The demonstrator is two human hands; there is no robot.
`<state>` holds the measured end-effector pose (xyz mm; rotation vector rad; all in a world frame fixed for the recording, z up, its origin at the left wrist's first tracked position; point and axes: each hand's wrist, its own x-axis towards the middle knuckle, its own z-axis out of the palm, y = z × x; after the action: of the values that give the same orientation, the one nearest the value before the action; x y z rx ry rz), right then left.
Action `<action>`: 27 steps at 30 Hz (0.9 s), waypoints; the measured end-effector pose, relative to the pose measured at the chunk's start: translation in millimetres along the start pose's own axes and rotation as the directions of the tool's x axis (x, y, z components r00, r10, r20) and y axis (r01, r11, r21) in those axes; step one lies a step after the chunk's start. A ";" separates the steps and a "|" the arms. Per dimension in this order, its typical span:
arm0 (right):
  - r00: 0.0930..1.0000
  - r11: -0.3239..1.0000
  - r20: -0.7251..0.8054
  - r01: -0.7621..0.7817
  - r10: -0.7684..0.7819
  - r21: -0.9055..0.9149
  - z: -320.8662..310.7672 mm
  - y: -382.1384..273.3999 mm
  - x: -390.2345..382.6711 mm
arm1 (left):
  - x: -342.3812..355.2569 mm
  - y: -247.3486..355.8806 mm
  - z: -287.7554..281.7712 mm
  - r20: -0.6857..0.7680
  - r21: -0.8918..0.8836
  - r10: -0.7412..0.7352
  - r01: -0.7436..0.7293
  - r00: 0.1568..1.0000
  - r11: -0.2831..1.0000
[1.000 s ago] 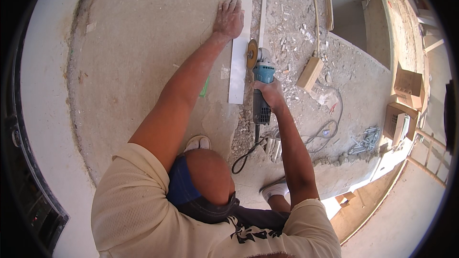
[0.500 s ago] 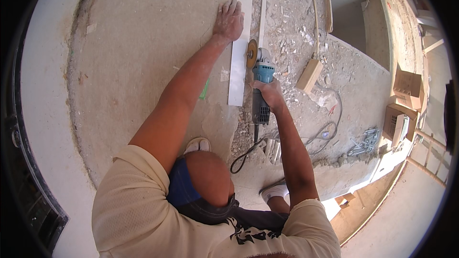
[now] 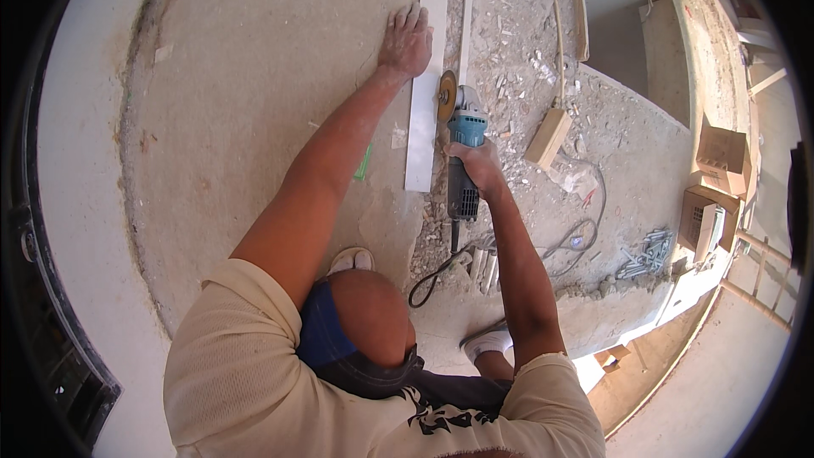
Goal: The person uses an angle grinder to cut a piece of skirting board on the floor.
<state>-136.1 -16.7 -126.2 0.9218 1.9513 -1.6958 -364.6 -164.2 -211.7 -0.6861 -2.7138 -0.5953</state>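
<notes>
My right hand (image 3: 479,165) is wrapped round the body of a teal and black angle grinder (image 3: 467,127). Its round, tan-coloured disc (image 3: 447,95) stands on edge at the right side of a long white flat strip (image 3: 421,148); whether disc and strip touch I cannot tell. Farther up, my left hand (image 3: 407,41) lies flat with fingers stretched forward, resting at the strip's left edge and partly on it. From the grinder's rear a black cord (image 3: 432,278) loops down toward my feet.
Rubble and white offcuts (image 3: 509,89) litter the floor right of the strip, beside a second narrow strip (image 3: 466,17). A pale power strip (image 3: 549,136) with cable lies there. Farther right are a metal screw pile (image 3: 649,253), cardboard boxes (image 3: 723,159) and a recessed opening (image 3: 623,51).
</notes>
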 end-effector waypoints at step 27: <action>0.991 0.952 -0.104 0.112 -0.086 0.283 -66.9 4.7 -69.9 | -128.7 73.8 -34.5 0.045 -0.116 -0.117 0.122 0.992 0.986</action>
<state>-75.2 33.3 -69.8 1.0322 1.8641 -2.0717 -212.5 -170.6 -204.1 -0.5701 -2.7878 -0.7858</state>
